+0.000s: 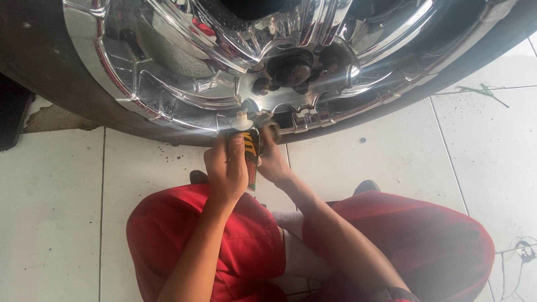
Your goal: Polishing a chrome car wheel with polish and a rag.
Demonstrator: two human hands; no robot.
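My left hand (pixel 225 168) grips a small tube (pixel 250 150) with a white cap and a yellow, black and red label, its nozzle pointed up at the chrome wheel rim (pixel 184 84). My right hand (pixel 272 156) is closed on a small dark pad (pixel 272 130), held right beside the tube's tip at the rim's lower edge. Above the hands sits the rusty hub centre (pixel 291 68) with lug holes around it. The dark tyre (pixel 50 72) wraps the rim.
I squat on a white tiled floor (pixel 391 151), my knees in red shorts (pixel 246 240) just below the wheel. Dirt specks and a green twig (pixel 481 92) lie on the tiles at right. A dark object (pixel 11 117) stands at far left.
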